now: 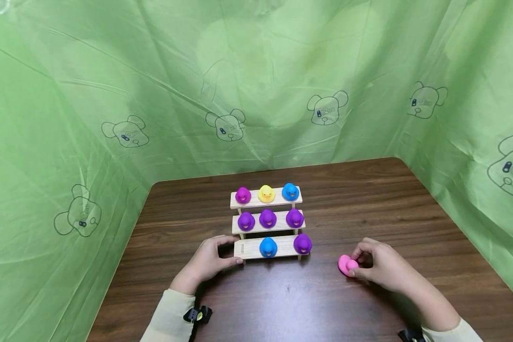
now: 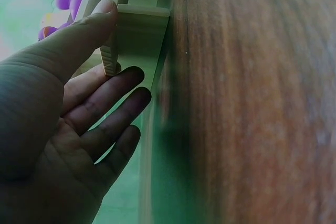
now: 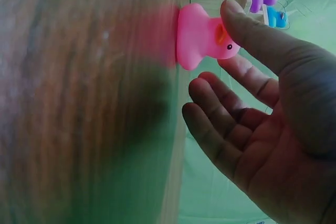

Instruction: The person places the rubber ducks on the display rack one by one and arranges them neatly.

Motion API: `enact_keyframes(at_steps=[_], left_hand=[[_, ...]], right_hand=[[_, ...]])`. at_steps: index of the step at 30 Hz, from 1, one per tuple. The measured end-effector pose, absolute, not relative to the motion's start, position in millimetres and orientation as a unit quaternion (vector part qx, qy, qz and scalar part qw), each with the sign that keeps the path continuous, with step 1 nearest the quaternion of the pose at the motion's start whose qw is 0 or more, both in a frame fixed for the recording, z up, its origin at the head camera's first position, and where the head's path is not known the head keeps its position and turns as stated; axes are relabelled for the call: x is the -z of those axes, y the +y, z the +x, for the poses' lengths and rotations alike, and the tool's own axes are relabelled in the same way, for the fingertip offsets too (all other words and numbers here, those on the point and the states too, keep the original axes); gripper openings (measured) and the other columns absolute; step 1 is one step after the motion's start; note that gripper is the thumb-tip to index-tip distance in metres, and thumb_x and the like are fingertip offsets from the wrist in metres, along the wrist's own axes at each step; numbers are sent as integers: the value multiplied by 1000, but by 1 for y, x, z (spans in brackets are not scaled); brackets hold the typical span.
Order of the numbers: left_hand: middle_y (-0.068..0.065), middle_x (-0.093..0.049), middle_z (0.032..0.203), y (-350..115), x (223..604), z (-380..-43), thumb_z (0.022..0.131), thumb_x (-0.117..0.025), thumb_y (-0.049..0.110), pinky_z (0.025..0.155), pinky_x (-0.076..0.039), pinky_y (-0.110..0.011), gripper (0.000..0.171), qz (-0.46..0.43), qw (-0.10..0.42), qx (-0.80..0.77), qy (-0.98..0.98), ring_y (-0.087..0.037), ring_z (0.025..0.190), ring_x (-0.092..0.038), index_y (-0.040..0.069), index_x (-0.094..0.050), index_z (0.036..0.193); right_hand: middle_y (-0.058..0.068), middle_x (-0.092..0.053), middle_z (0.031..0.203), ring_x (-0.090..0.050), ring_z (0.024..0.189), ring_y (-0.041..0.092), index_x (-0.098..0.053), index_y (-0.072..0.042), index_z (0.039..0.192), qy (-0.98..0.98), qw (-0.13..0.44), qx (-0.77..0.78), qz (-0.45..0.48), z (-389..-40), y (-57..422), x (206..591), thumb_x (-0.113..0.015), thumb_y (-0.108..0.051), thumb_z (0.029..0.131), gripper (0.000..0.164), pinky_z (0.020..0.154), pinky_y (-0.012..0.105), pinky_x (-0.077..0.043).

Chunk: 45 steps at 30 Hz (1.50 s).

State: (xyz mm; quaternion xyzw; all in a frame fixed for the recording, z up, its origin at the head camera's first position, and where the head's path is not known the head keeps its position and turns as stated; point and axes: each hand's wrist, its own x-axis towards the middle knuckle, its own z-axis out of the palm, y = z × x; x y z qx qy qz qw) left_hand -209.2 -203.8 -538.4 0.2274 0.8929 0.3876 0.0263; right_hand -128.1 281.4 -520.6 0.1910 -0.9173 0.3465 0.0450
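My left hand (image 1: 207,261) pinches the left end of the lowest step of a three-step wooden display rack (image 1: 250,248), thumb at the front and index finger behind. In the left wrist view its other fingers (image 2: 118,108) extend loosely below the step. Off to the rack's right, my right hand (image 1: 382,263) pinches a pink rubber duck (image 1: 345,265) by the head between thumb and index finger. The duck's base stands at the tabletop in the right wrist view, where its orange beak and one eye show. On the lowest step sit a blue duck (image 1: 268,248) and a purple duck (image 1: 302,244).
Three purple ducks, one in the middle (image 1: 267,218), line the middle step. A magenta duck (image 1: 242,195), a yellow duck (image 1: 266,194) and a blue duck (image 1: 290,192) stand on the top step. Green sheeting (image 1: 273,85) encloses the brown wooden table (image 1: 282,304) at back and sides.
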Motion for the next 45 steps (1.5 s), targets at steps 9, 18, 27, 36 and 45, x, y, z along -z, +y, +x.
enact_keyframes(at_steps=[9, 18, 27, 36, 45], left_hand=[[12, -73, 118, -204, 540, -209, 78, -95, 36, 106, -52, -42, 50, 229, 28, -390, 891, -11, 117, -66, 20, -76, 121], [11, -73, 119, -204, 539, -209, 77, -96, 34, 107, -51, -42, 50, 224, 27, -386, 894, -12, 118, -65, 20, -76, 121], [9, -73, 120, -203, 539, -209, 77, -96, 35, 107, -52, -42, 51, 233, 12, -377, 896, -13, 118, -66, 19, -77, 121], [10, -73, 120, -203, 538, -209, 77, -96, 35, 108, -51, -41, 51, 230, 21, -383, 895, -12, 119, -65, 20, -76, 122], [10, -73, 121, -203, 538, -209, 77, -96, 35, 109, -50, -40, 52, 228, 23, -383, 895, -12, 120, -65, 20, -76, 122]], right_hand=[[-8, -72, 125, -67, 119, 22, -77, -20, 122, -908, 16, -336, 251, -127, 285, 522, -89, -12, 85, 40, 103, 15, -45], [-14, -73, 114, -69, 109, 14, -79, -23, 109, -914, 51, -327, 234, -128, 279, 523, -91, -17, 83, 29, 95, 26, -54], [-6, -74, 116, -72, 101, 11, -79, -18, 111, -888, 65, -413, 193, -120, 247, 510, -91, -17, 83, 30, 86, 42, -63], [-4, -75, 114, -73, 101, 14, -78, -17, 110, -858, 95, -457, 213, -116, 219, 483, -92, -12, 82, 31, 87, 34, -62], [-5, -74, 117, -72, 103, 15, -79, -18, 113, -842, 96, -469, 249, -123, 193, 468, -90, -12, 85, 31, 89, 36, -62]])
